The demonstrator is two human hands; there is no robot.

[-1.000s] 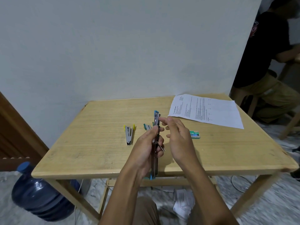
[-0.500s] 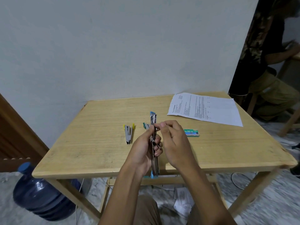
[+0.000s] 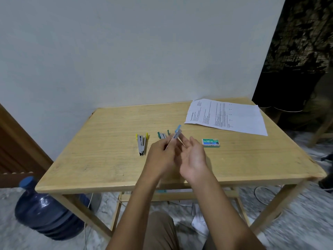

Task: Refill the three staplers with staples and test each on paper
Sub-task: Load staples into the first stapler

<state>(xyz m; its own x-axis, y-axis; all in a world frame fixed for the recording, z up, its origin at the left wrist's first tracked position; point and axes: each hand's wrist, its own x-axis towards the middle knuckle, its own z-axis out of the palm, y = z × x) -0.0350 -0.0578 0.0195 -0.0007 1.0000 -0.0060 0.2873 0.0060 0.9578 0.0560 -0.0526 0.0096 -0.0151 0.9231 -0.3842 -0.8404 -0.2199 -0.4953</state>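
Hands, centre of frame, above the near half of the bench (image 3: 108, 183):
- left hand (image 3: 160, 156): grips the blue stapler (image 3: 177, 133) by its body, with the blue tip pointing up and away.
- right hand (image 3: 193, 156): just beside the stapler, palm turned inward, fingers loosely spread, grasping nothing that shows. Blur hides whether its fingertips touch the stapler.

Remaining items, left to right:
- water bottle (image 3: 45, 210): lower left, on the floor beside the bench leg.
- yellow stapler (image 3: 142, 144): flat on the bench, left of the hands, untouched.
- green stapler (image 3: 163, 135): on the bench just behind the left hand, partly hidden.
- staple box (image 3: 210, 142): green, on the bench right of the hands.
- paper (image 3: 227, 116): printed sheet, upper right of the bench top.

Step in hand, as judged: reloading the blue stapler. Whether its magazine is open or filled cannot be told.

Next move, as judged: if empty, the free right hand must reach right to the box for a strip. If filled, the stapler needs closing and carrying to the sheet for a test.
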